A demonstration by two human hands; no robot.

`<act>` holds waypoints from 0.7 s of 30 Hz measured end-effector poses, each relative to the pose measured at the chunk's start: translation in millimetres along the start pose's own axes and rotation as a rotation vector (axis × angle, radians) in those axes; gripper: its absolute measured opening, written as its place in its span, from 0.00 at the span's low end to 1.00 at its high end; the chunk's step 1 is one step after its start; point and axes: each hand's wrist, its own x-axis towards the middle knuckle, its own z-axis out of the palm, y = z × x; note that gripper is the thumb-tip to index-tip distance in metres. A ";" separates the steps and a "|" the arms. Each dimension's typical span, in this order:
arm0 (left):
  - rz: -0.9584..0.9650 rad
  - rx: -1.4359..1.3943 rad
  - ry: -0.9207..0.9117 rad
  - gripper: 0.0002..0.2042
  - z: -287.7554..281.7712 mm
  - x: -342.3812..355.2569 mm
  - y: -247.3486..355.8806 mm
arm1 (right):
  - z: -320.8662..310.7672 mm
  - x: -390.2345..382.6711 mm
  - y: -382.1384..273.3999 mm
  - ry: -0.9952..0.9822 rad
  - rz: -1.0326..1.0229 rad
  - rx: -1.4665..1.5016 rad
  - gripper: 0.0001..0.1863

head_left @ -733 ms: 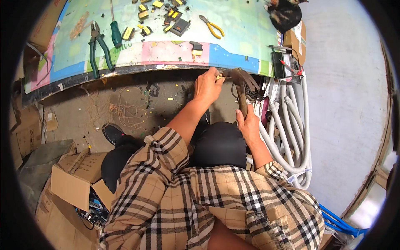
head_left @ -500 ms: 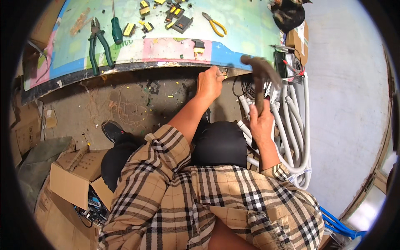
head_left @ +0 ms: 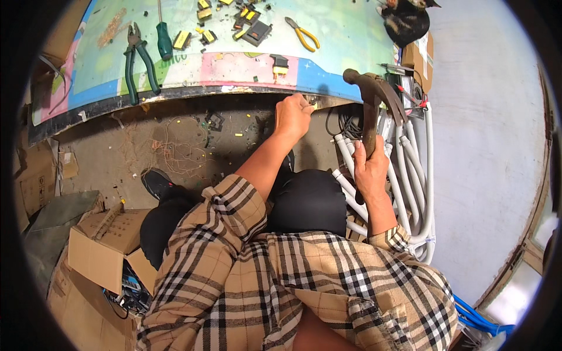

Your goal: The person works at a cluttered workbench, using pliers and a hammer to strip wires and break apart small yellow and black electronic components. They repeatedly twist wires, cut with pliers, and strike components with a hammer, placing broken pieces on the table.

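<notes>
My right hand [head_left: 370, 169] is closed round the handle of a claw hammer [head_left: 370, 99]. The hammer stands raised above the grey hoses, with its head level with the table's near edge. At that edge my left hand [head_left: 293, 116] is closed, its fingertips pinching a small thing that is mostly hidden, only a pale bit showing. Just beyond the left hand, a small black and yellow transformer [head_left: 280, 66] lies on the table [head_left: 246, 70].
Combination pliers [head_left: 136, 64], a green-handled screwdriver [head_left: 164, 44], yellow-handled cutters [head_left: 303, 35] and several transformers [head_left: 255, 33] lie on the table. A cat [head_left: 407, 23] is at its far right corner. Grey hoses [head_left: 418, 175] lie at right, an open cardboard box [head_left: 96, 257] at left.
The hammer has swung up and a little to the right, its head now sharper and more upright. My left hand stays at the table edge, its fingers slightly shifted.
</notes>
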 end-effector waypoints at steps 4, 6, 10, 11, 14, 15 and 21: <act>-0.296 -0.254 -0.159 0.07 -4.8 9.1 -0.3 | 17.3 -9.3 7.8 -0.040 -0.024 -0.045 0.12; -0.351 -0.362 -0.215 0.06 -6.0 12.9 -6.5 | 32.1 -13.3 29.8 -0.129 -0.048 -0.136 0.13; -0.382 -0.447 -0.209 0.05 -7.7 16.7 -14.6 | 28.5 -3.6 19.7 -0.151 -0.006 -0.133 0.12; -0.386 -0.461 -0.212 0.05 -7.7 16.6 -15.3 | 23.2 -1.2 12.0 -0.125 0.005 -0.102 0.11; -0.386 -0.482 -0.229 0.05 -7.5 17.1 -14.9 | 26.5 -6.6 16.7 0.075 -0.069 0.000 0.13; -0.380 -0.482 -0.234 0.04 -7.2 17.3 -14.4 | 35.6 -10.5 25.1 0.093 -0.017 0.053 0.13; -0.469 -0.513 -0.287 0.04 -7.9 15.3 -13.2 | 48.6 -16.7 53.6 -0.122 -0.055 -0.100 0.13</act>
